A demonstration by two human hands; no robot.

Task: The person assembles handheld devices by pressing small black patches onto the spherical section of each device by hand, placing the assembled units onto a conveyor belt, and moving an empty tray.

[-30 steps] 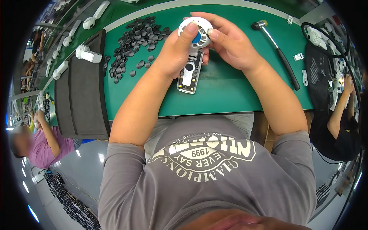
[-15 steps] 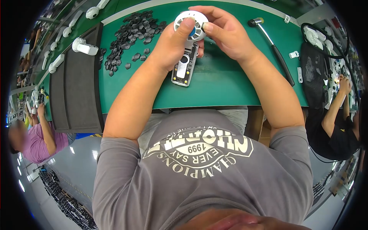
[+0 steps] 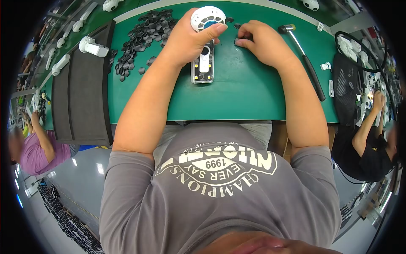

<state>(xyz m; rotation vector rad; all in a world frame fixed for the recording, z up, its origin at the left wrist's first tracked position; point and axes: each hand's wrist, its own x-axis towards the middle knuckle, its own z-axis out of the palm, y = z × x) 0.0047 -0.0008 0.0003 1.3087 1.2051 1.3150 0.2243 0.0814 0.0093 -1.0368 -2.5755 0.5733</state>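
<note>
My left hand is closed around a device with a round white slotted head and a blue centre. Below the hand hangs its see-through handle, showing a dark inside, a white strip and small yellow parts. My left thumb lies across the lower edge of the head. To the right, apart from the device, my right hand is low over the green table, thumb and finger pinched on a small black piece. A couple of loose black pieces lie just beyond its fingertips.
A heap of black pieces covers the table's left part, beside a dark tray with a white device at its far end. On the right lie a hammer, small white parts and a black mesh bag. People sit at both sides.
My right hand has left the white head and moved right and down to the table, where it pinches a black piece. The left hand has shifted slightly up and left with the device.
</note>
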